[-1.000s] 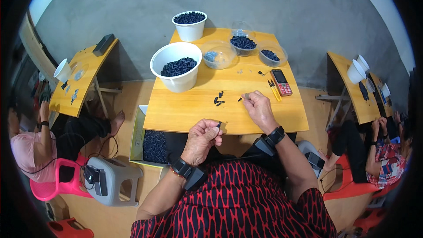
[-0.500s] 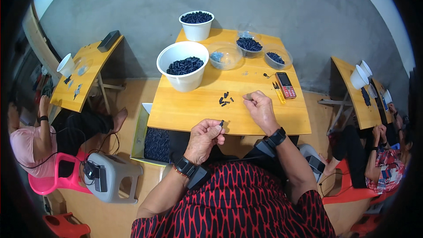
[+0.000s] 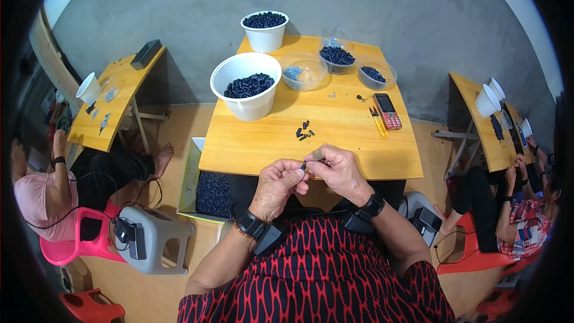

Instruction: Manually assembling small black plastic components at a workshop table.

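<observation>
Just over the table's front edge, my left hand (image 3: 274, 184) pinches a small black tubular piece (image 3: 303, 166) between thumb and fingers. My right hand (image 3: 342, 173) meets it there, its thumb and fingertips pressed together at the piece's upper end. A brownish-green cover (image 3: 318, 154) shows at a right fingertip. Whatever the right fingers may hold is too small to make out. Several loose black pieces (image 3: 305, 133) lie on the wooden table (image 3: 257, 149) just beyond my hands.
Behind are a large white tub (image 3: 218, 81) and a smaller white tub (image 3: 263, 39) of black pieces. Clear bowls (image 3: 311, 78) hold small parts. A red phone (image 3: 391, 118) and yellow-handled snips (image 3: 379, 124) lie right. A box (image 3: 190, 188) of black pieces stands below left. People sit at side tables.
My right hand has moved left and toward me from above the tabletop, and its fingertips now meet the piece in my left hand. The left hand has stayed nearly still.
</observation>
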A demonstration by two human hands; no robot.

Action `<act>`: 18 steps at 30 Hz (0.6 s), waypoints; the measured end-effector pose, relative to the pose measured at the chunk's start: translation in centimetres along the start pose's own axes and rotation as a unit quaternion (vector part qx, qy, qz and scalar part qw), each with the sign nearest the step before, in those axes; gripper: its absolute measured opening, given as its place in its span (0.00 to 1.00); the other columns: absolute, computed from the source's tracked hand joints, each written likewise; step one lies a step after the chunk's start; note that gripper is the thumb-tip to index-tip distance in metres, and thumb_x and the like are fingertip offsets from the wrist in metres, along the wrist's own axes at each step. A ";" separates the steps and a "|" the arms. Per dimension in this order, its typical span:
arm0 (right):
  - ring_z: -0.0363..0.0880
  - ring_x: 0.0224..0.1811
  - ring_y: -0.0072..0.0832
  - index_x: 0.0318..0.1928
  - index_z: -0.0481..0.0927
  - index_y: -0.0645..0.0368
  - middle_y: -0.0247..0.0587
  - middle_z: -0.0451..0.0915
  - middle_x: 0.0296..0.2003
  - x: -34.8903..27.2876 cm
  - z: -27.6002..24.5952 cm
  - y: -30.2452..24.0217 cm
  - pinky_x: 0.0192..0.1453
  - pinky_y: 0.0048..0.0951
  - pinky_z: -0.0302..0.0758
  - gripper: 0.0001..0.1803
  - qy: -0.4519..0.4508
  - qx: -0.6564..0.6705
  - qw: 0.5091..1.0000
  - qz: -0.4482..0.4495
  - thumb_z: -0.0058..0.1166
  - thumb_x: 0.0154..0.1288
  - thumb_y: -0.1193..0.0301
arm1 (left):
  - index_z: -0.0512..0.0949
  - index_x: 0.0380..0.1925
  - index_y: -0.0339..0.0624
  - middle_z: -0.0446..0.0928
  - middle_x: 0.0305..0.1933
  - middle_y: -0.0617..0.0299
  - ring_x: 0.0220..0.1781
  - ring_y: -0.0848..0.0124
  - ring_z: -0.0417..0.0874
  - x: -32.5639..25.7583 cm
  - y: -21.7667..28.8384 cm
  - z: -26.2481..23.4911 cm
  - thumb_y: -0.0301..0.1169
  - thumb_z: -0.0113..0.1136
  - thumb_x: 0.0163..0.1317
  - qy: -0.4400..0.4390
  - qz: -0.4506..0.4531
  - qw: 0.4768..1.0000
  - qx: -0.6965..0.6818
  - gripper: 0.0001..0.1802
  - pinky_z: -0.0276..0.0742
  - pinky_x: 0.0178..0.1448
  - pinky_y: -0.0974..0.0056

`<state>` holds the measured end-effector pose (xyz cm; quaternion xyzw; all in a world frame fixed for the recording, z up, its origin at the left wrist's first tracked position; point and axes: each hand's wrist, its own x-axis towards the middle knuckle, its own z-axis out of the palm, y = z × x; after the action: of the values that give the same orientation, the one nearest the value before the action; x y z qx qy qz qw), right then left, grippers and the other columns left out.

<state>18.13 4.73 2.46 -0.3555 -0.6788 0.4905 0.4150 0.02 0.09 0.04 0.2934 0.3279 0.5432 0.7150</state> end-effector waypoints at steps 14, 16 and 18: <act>0.83 0.33 0.22 0.39 0.80 0.68 0.40 0.83 0.30 -0.3 0.0 0.7 0.39 0.25 0.80 0.05 -0.034 -0.019 0.998 -0.053 0.61 0.63 0.80 | 0.77 0.42 0.36 0.83 0.36 0.56 0.30 0.70 0.85 -0.3 0.1 0.0 0.24 0.60 0.69 -0.016 -0.015 1.000 -0.015 0.05 0.84 0.37 0.66; 0.83 0.33 0.21 0.40 0.80 0.69 0.40 0.83 0.31 -0.4 0.0 0.7 0.40 0.23 0.80 0.06 -0.046 0.068 0.997 -0.002 0.61 0.64 0.80 | 0.77 0.42 0.36 0.83 0.36 0.56 0.30 0.70 0.85 -0.3 0.3 -0.1 0.25 0.60 0.69 -0.021 -0.025 0.999 -0.019 0.05 0.84 0.37 0.66; 0.84 0.36 0.20 0.43 0.79 0.70 0.39 0.83 0.34 -0.5 0.1 -0.4 0.42 0.21 0.80 0.09 -0.033 0.077 0.996 0.019 0.62 0.63 0.79 | 0.78 0.42 0.36 0.83 0.36 0.56 0.32 0.70 0.85 -0.2 0.7 -0.1 0.26 0.59 0.69 0.001 -0.040 0.999 -0.012 0.05 0.84 0.37 0.65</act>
<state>18.22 4.12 2.73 -0.3192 -0.6456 0.5602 0.4093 -0.53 0.05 0.52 0.2707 0.3334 0.5188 0.7392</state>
